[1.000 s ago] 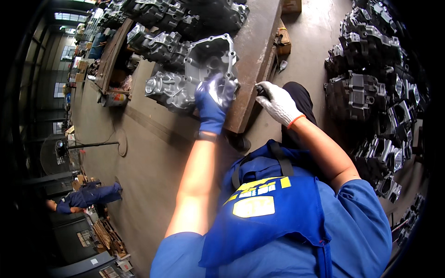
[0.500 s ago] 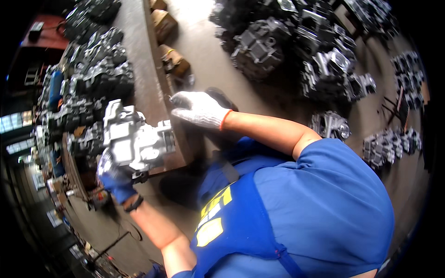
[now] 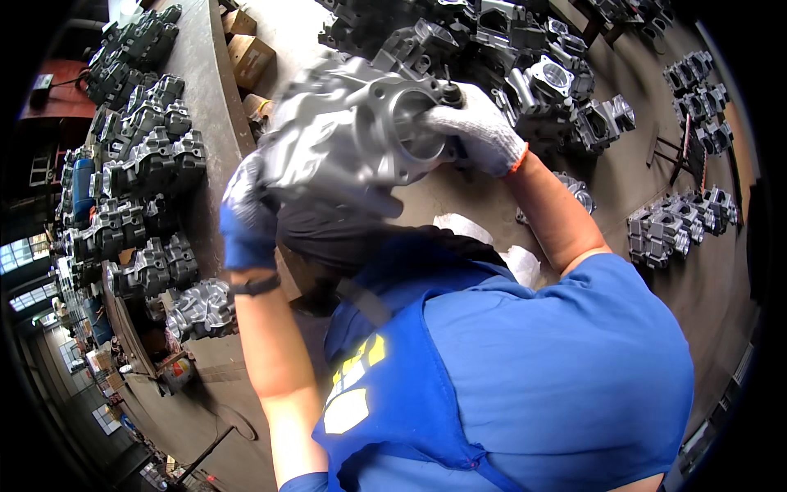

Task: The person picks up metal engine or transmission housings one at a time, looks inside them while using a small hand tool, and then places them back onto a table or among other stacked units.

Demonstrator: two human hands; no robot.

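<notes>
A large grey metal casting (image 3: 328,139), with a round bore at its right end, is raised between my two hands. My left hand (image 3: 248,215), in a white and blue work glove, grips its left side. In a white knitted glove with an orange cuff, my right hand (image 3: 482,131) holds the bored end, fingers at the bore's rim. A small dark piece (image 3: 451,93) sticks up beside the right fingers; whether it belongs to the casting I cannot tell. Parts of the casting are smeared by motion.
At left a metal-topped bench (image 3: 205,90) runs away from me, with rows of similar castings (image 3: 152,164) beside it. Cardboard boxes (image 3: 248,59) stand past its edge. More castings (image 3: 549,78) are piled on the floor ahead, and another group (image 3: 680,221) stands at far right.
The casting has come up off the bench end and moved right, turned so its bore shows. My right hand, apart from it before, now grips it; my left hand has risen with it.
</notes>
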